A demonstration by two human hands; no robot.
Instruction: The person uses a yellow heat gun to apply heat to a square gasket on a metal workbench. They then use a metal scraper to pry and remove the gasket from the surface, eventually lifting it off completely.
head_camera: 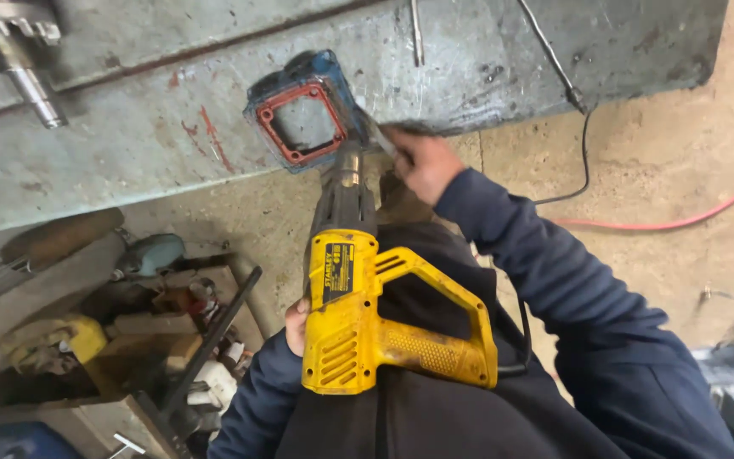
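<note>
A yellow heat gun (367, 314) with a dark nozzle points up toward a blue square frame with a red gasket (299, 115) that lies at the edge of a grey metal workbench (155, 127). My left hand (296, 325) is mostly hidden behind the gun's body and appears to hold it from the left side. My right hand (422, 161) reaches to the frame's right side, closed on a thin tool (377, 134) whose tip touches the frame. Both arms wear dark blue sleeves.
A metal shaft (23, 72) rests on the bench at upper left. Below left a cluttered box holds tools and scraps (146, 323). A red hose (681, 223) and a black cable (584, 153) run over the sandy floor at right.
</note>
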